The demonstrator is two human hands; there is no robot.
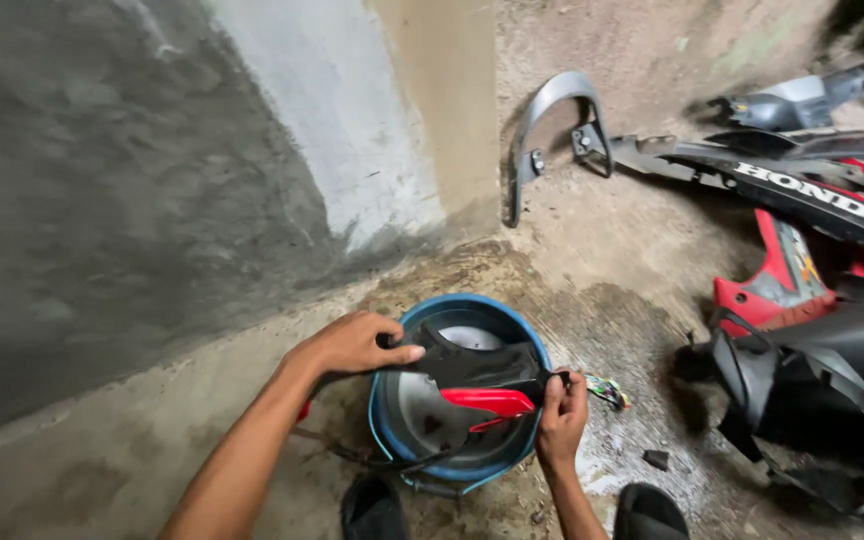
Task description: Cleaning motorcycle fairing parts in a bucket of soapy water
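Fairing panel [477, 372] spans bucket [392, 405] top, between left hand [352, 345] and right hand [562, 415]. Grab rail [552, 115] beyond hands; bodywork pile [812, 330] right.

left hand [352, 345]: holds black-and-red panel [477, 380]
right hand [562, 415]: pinches panel's other end
blue bucket [392, 420]: beneath panel, on floor [632, 250]

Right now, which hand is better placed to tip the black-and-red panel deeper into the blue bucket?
Probably the left hand: it lies over the panel's broad end at the bucket rim. The right hand only pinches the narrow tip.
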